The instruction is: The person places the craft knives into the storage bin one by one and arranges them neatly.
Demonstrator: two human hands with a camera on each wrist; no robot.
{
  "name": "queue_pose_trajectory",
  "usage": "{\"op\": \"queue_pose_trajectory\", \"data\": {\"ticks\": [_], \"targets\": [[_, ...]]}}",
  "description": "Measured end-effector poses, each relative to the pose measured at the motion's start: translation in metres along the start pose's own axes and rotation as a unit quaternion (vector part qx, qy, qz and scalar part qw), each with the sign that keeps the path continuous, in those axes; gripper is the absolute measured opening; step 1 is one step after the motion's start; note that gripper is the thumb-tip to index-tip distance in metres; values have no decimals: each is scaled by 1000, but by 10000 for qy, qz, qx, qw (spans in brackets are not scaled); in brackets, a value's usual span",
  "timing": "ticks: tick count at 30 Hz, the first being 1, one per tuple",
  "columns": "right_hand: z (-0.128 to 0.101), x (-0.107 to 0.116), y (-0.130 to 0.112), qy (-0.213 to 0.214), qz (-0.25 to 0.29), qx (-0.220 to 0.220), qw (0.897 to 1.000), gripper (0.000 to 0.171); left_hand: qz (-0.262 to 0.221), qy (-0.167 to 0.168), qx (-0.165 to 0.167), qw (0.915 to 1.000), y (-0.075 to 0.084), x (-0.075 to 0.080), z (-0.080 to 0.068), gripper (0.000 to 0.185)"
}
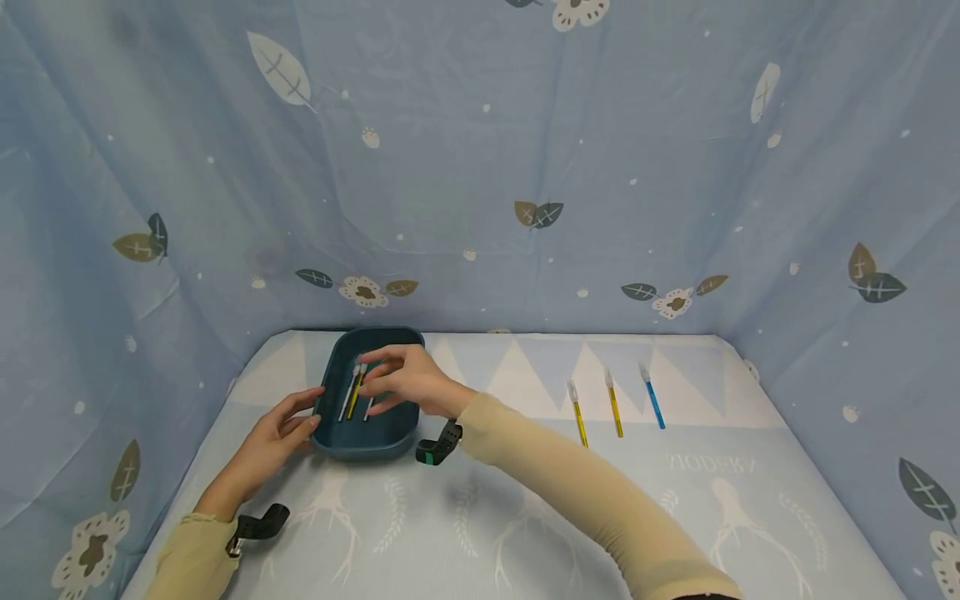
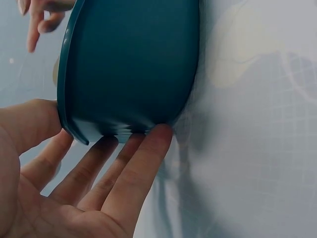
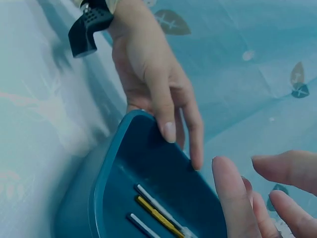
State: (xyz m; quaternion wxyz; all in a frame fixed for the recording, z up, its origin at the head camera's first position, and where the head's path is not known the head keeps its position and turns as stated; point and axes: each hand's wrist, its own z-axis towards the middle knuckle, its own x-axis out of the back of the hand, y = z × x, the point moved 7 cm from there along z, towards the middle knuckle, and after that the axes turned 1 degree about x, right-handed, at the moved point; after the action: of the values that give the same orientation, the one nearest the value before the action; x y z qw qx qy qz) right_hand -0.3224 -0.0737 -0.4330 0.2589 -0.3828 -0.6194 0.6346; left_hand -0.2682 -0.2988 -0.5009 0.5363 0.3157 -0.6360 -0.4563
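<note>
Head view shows the left hand (image 1: 279,435) with straight fingers against the blue tray (image 1: 339,442) side at 9 o'clock, keeping it from sliding. The right hand (image 1: 408,385) hovers over the tray, fingers loose and empty, above the pens (image 1: 352,392) inside.

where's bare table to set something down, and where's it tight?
Free: middle strip between the tray and the three pens; also the near right, in front of the pens. Crowded: far-left corner, where the left hand touches the tray and the right hand hovers over it.
</note>
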Motion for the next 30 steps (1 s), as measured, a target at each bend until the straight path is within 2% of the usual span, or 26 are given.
{"op": "queue_pose_trajectory", "data": {"ticks": [8,16,25,30], "targets": [[-20,16,-11,133,-93,219,9996,50,30,68,-52,10000,0,1,0,60],[-35,34,-9,290,-186,169,9993,51,46,156,-51,9999,-3,1,1,60],[-57,55,-13,54,-246,259,9993,58,-57,141,-25,9999,-6,0,1,61],[-73,71,-21,200,-370,253,9988,58,-3,152,-47,9999,-5,2,1,61]]}}
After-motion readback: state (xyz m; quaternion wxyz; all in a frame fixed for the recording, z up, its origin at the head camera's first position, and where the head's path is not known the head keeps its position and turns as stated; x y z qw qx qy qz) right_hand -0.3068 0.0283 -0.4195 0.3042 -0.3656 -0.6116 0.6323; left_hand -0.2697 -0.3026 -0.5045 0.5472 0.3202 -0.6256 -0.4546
